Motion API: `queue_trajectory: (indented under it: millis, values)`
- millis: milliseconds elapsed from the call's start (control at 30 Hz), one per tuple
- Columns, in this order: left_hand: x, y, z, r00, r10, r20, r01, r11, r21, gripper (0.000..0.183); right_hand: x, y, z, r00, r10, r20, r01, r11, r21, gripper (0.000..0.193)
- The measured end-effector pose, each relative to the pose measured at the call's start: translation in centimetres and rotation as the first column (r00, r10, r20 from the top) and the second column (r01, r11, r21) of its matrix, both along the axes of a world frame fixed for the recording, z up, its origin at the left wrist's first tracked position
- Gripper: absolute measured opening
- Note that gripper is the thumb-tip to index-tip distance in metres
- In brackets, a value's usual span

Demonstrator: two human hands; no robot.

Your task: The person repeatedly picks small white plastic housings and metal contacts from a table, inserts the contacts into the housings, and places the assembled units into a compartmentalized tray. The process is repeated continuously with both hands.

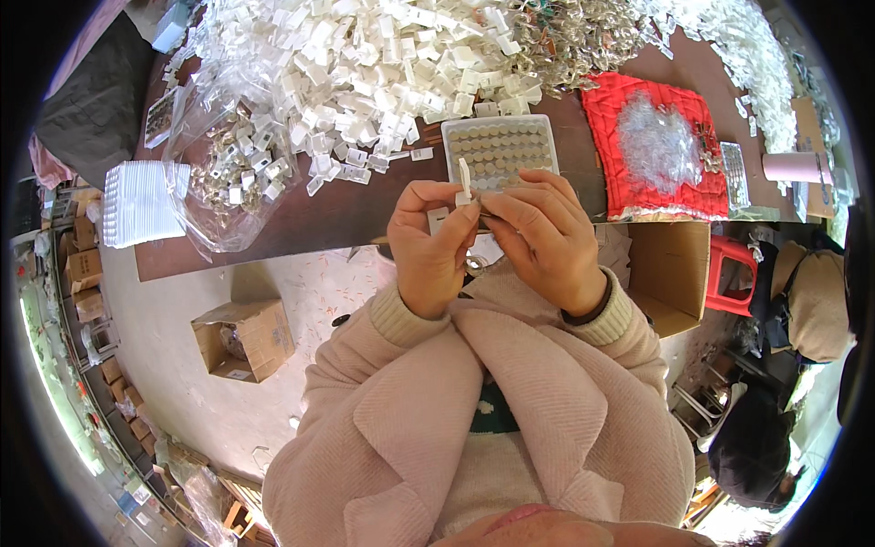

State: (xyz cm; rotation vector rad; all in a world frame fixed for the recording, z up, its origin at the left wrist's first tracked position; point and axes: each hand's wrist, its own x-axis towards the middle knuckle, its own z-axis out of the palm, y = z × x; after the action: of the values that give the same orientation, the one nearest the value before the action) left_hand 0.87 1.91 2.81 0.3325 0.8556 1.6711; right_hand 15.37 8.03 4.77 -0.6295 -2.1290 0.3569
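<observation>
My left hand (433,244) pinches a small white card (465,179) between thumb and fingers, standing upright and seen nearly edge-on. My right hand (547,239) is close against it, thumb and forefinger closed at the card's lower edge; whatever they grip is too small and covered to make out. Just beyond the hands lies a white tray (548,137) with rows of small round pale pieces. A large heap of small white cards (365,77) spreads over the table behind it.
Shiny metal pieces (583,36) are heaped at the back. A red cloth (606,137) bears clear plastic bits on the right. On the left are a clear bag (205,214) and stacked white trays (141,205). Cardboard boxes (269,337) and a red stool (729,273) stand below table level.
</observation>
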Motion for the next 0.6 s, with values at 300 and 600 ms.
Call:
queue_trajectory:
  millis: [300,600]
  values:
    - [-0.6,-0.1,-0.4,0.996,0.000,0.086,-0.001,1.000,0.013,0.025,-0.2,-0.3,0.3,0.989,-0.094,-0.117,0.079,0.989,-0.125,0.029]
    - [-0.9,-0.6,-2.0,0.989,0.026,-0.144,0.000,0.984,0.179,0.025,-0.6,-0.8,0.9,0.955,-0.049,-0.291,-0.093,0.887,-0.452,0.028]
